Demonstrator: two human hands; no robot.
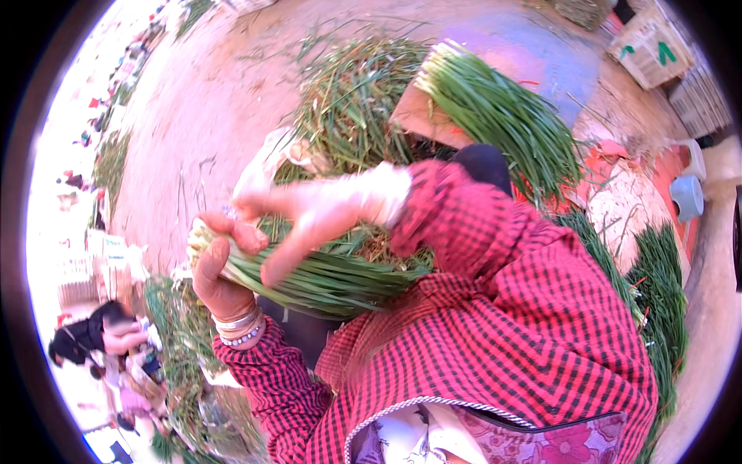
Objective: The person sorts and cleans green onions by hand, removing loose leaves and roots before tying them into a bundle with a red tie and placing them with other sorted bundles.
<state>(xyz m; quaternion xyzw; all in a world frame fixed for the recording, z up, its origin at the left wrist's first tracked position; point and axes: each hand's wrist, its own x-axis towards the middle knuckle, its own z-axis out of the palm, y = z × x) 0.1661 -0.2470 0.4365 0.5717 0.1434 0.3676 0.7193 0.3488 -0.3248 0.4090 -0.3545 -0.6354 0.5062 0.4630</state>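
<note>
My left hand, with bracelets at its wrist, is closed around the pale stem ends of a bunch of garlic chives. The green leaves run rightward across my lap toward my checked jacket. Over the bunch, my right hand is smeared by motion; its thumb and fingers look spread apart, with nothing visible between them. Beyond it lies a loose heap of chive trimmings. A larger, neatly lined-up pile of chives rests on a board at the far right.
More chives lie on the floor at my right, near a blue cup-like container. Cartons stand at the far right. To the left, other people sit near scattered greens and stacked boxes.
</note>
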